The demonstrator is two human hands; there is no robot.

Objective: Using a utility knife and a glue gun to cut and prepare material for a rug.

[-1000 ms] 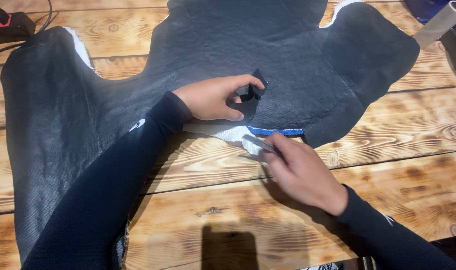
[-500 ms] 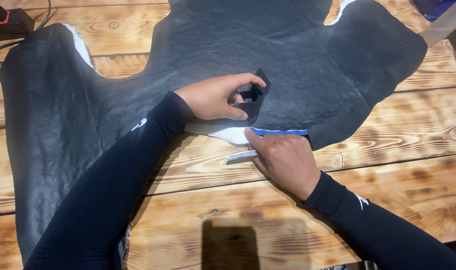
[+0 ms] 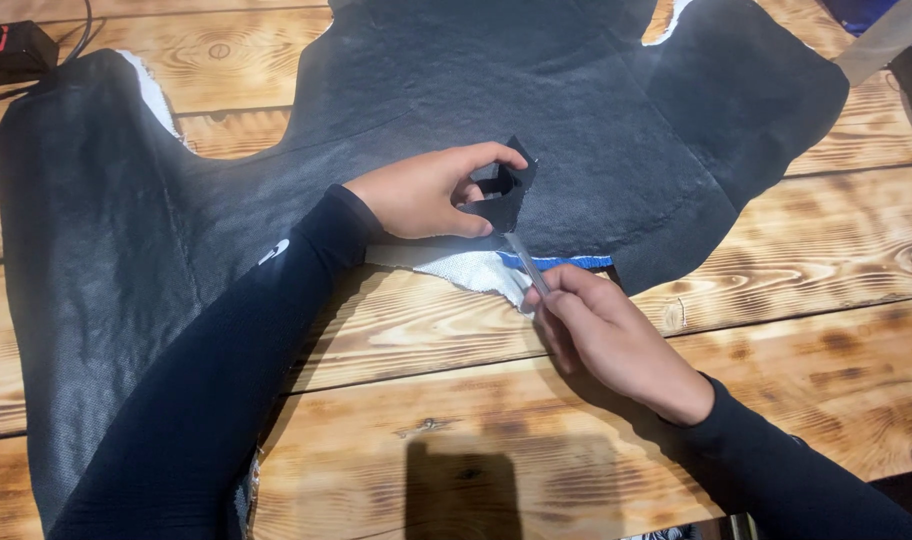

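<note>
Pinching a small cut piece of black leather (image 3: 503,197) between thumb and forefinger, my left hand (image 3: 423,192) lifts it off the one large black hide (image 3: 396,130) spread beneath it. That piece stands up at the hide's near edge, folded a little, with an opening in its middle through which my fingertip shows. My grip on it is narrow and closed, thumb below and forefinger curled over the top.

My right hand (image 3: 606,335) lies just toward me from that pinch, fingers closed round one thin pale blade (image 3: 526,262). The blade runs slanting up from my fingers, and its tip reaches the lower corner of the raised piece; I cannot tell whether it touches. Right under the blade, at the cut rim, the hide's pale woven backing (image 3: 471,268) is turned out, and one narrow blue strip (image 3: 561,262) shows along the edge to the right of it.

Both of my arms are in dark long sleeves, the left one crossing over the hide's near lobe. The hide lies flat on a wooden plank table (image 3: 806,270) with burnt grain, which is bare on the near side of my right hand. Far to the left of my grip, at the table's back corner, sits one black box (image 3: 11,50) with a cable. Far to the right, at the opposite corner, one pale tube (image 3: 881,40) leans in from the edge.
</note>
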